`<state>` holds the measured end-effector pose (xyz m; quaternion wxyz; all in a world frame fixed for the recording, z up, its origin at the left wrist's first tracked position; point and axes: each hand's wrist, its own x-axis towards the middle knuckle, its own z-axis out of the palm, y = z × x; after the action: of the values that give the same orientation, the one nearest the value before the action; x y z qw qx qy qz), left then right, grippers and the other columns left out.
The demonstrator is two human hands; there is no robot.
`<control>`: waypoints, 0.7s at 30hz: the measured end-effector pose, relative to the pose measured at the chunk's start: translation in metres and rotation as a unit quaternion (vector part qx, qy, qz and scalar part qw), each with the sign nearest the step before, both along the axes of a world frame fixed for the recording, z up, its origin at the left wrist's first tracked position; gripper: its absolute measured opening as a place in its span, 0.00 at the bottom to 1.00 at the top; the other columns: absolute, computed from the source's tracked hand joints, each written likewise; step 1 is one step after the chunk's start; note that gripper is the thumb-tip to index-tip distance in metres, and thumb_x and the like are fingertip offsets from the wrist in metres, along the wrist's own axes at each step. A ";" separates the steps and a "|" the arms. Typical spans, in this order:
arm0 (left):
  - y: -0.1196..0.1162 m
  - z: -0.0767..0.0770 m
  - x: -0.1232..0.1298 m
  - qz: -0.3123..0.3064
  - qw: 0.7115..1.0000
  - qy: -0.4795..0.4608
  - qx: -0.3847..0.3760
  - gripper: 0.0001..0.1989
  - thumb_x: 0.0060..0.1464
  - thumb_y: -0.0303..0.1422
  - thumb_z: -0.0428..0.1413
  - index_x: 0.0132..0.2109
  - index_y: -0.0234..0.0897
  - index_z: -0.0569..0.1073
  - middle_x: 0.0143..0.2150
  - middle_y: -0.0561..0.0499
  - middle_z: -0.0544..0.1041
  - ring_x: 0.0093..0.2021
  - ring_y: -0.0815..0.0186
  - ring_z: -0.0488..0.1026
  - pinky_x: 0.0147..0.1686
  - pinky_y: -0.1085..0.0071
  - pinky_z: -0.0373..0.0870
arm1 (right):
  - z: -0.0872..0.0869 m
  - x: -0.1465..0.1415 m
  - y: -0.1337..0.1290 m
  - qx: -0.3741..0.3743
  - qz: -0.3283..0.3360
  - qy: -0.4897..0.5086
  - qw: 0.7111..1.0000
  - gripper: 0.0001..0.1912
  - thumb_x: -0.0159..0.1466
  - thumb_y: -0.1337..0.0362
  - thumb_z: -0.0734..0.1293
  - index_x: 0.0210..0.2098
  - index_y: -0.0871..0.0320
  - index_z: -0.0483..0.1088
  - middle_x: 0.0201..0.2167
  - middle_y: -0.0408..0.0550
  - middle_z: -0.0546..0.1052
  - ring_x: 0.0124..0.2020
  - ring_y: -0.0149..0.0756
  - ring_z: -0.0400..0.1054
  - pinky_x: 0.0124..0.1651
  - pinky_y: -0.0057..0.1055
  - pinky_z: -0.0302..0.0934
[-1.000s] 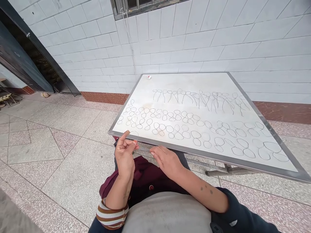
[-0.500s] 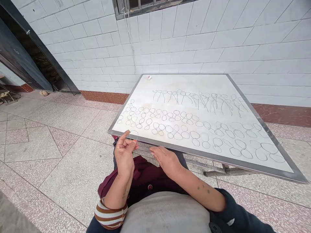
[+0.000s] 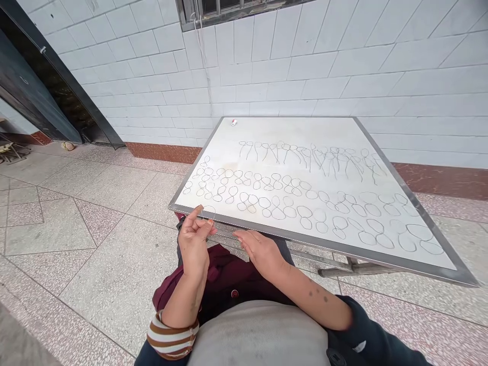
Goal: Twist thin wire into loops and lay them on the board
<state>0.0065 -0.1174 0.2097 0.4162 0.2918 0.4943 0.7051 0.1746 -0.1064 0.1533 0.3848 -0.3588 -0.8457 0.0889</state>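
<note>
My left hand (image 3: 194,246) is raised at the near left edge of a white board table (image 3: 297,131). Its thumb and fingers pinch a thin wire loop (image 3: 214,212), whose round outline stands above the fingertips. To the right, my right hand (image 3: 260,252) hovers just off the board's near edge, palm down, fingers pressed together. What lies under those fingers is hidden. Rows of thin wire figure-eight loops (image 3: 271,204) cover the near half of the board. Farther back, a row of wire loops with long tails (image 3: 282,147) lies partly overlapping.
A small red-and-white object (image 3: 234,122) sits at the board's far left corner. The board has a grey metal rim (image 3: 324,245) and metal legs (image 3: 358,266) below. Behind it stands a white tiled wall (image 3: 274,71). A dark doorway (image 3: 57,86) is at the left.
The view has shifted very slightly. Both hands keep nearly the same pose, with the wire loop still in my left hand.
</note>
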 end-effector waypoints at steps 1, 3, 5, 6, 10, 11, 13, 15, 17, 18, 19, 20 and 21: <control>0.000 -0.001 0.000 0.000 1.000 0.000 0.002 0.24 0.45 0.29 0.65 0.52 0.37 0.75 0.24 0.59 0.69 0.27 0.73 0.70 0.33 0.74 0.73 | -0.001 0.000 0.000 -0.003 0.004 -0.001 1.000 0.15 0.69 0.72 0.55 0.47 0.58 0.69 0.32 0.48 0.78 0.34 0.35 0.73 0.35 0.30 0.69; 0.001 -0.002 0.000 0.000 1.000 0.001 0.003 0.24 0.45 0.29 0.65 0.52 0.37 0.75 0.24 0.59 0.69 0.27 0.74 0.70 0.33 0.74 0.73 | -0.002 0.000 0.000 -0.006 0.004 -0.004 1.000 0.16 0.68 0.73 0.55 0.48 0.58 0.70 0.33 0.49 0.78 0.35 0.36 0.73 0.36 0.32 0.70; 0.001 -0.003 -0.001 0.000 1.000 0.000 0.001 0.24 0.44 0.29 0.65 0.51 0.37 0.75 0.24 0.59 0.69 0.27 0.74 0.70 0.33 0.74 0.73 | -0.003 0.000 0.000 -0.018 0.005 0.002 1.000 0.16 0.68 0.73 0.55 0.47 0.57 0.70 0.34 0.49 0.78 0.36 0.36 0.73 0.38 0.32 0.70; 0.001 -0.003 -0.001 0.001 1.000 0.000 0.000 0.24 0.44 0.29 0.65 0.51 0.37 0.75 0.24 0.59 0.69 0.27 0.74 0.70 0.33 0.74 0.73 | -0.004 0.000 0.000 -0.026 0.007 0.009 1.000 0.16 0.68 0.72 0.55 0.47 0.57 0.70 0.33 0.49 0.78 0.35 0.36 0.73 0.38 0.32 0.70; 0.001 -0.001 -0.004 0.012 1.000 0.007 0.002 0.24 0.44 0.30 0.65 0.51 0.37 0.75 0.25 0.59 0.69 0.27 0.74 0.70 0.33 0.74 0.72 | -0.003 0.000 0.000 -0.067 0.016 0.025 0.997 0.14 0.69 0.71 0.54 0.48 0.59 0.69 0.28 0.46 0.76 0.31 0.34 0.72 0.37 0.31 0.70; 0.001 0.000 -0.005 0.016 1.000 0.012 0.003 0.24 0.44 0.30 0.65 0.51 0.37 0.75 0.25 0.59 0.69 0.27 0.74 0.70 0.33 0.74 0.72 | -0.002 0.001 0.000 -0.074 0.017 0.022 0.997 0.14 0.69 0.71 0.54 0.47 0.59 0.68 0.28 0.45 0.75 0.30 0.34 0.71 0.36 0.31 0.70; 0.001 0.001 -0.006 0.020 1.000 0.020 0.004 0.24 0.45 0.30 0.65 0.52 0.37 0.75 0.25 0.59 0.70 0.27 0.74 0.70 0.33 0.74 0.72 | -0.002 0.001 0.000 -0.077 0.015 0.014 0.997 0.14 0.69 0.72 0.54 0.46 0.59 0.69 0.27 0.45 0.75 0.30 0.34 0.70 0.35 0.31 0.69; 0.001 0.002 -0.008 0.018 1.000 0.021 0.004 0.24 0.45 0.30 0.65 0.52 0.37 0.74 0.24 0.59 0.70 0.27 0.74 0.70 0.34 0.74 0.72 | -0.002 0.001 0.000 -0.070 0.014 0.010 0.997 0.14 0.68 0.73 0.55 0.44 0.58 0.69 0.26 0.44 0.74 0.29 0.34 0.70 0.33 0.30 0.68; 0.001 0.003 -0.009 0.016 1.000 0.017 0.002 0.24 0.45 0.30 0.65 0.51 0.36 0.75 0.24 0.59 0.69 0.27 0.73 0.70 0.34 0.74 0.72 | -0.001 0.001 0.000 -0.065 0.017 0.013 0.998 0.13 0.68 0.73 0.55 0.43 0.57 0.69 0.26 0.44 0.74 0.29 0.34 0.71 0.33 0.30 0.67; 0.001 0.003 -0.010 0.017 1.000 0.015 0.000 0.24 0.44 0.30 0.65 0.51 0.36 0.75 0.24 0.59 0.69 0.27 0.73 0.70 0.34 0.73 0.72 | -0.001 0.002 0.000 -0.067 0.018 0.018 0.997 0.12 0.68 0.72 0.55 0.43 0.57 0.69 0.26 0.44 0.75 0.29 0.33 0.71 0.33 0.29 0.67; 0.001 0.003 -0.011 0.019 1.000 0.013 -0.001 0.24 0.43 0.30 0.65 0.51 0.36 0.75 0.24 0.59 0.69 0.27 0.73 0.70 0.34 0.73 0.72 | 0.000 0.002 0.000 -0.073 0.018 0.024 0.997 0.12 0.69 0.71 0.55 0.42 0.57 0.69 0.26 0.43 0.75 0.29 0.33 0.71 0.33 0.29 0.67; 0.001 0.003 -0.012 0.023 1.000 0.012 -0.002 0.24 0.43 0.30 0.65 0.50 0.35 0.75 0.24 0.59 0.69 0.27 0.73 0.70 0.33 0.73 0.72 | 0.000 0.002 0.000 -0.081 0.017 0.028 0.996 0.11 0.70 0.70 0.56 0.41 0.56 0.69 0.26 0.43 0.75 0.28 0.32 0.71 0.33 0.28 0.67; 0.001 0.004 -0.013 0.027 1.000 0.012 -0.001 0.24 0.43 0.30 0.66 0.50 0.35 0.75 0.24 0.58 0.70 0.27 0.72 0.70 0.33 0.73 0.72 | 0.001 0.002 0.000 -0.089 0.016 0.029 0.995 0.10 0.70 0.69 0.56 0.40 0.56 0.68 0.26 0.42 0.76 0.28 0.32 0.71 0.32 0.28 0.66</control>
<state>-0.0063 -0.1162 0.2133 0.3915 0.2867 0.5076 0.7120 0.1763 -0.1068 0.1540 0.3745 -0.3755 -0.8283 0.1806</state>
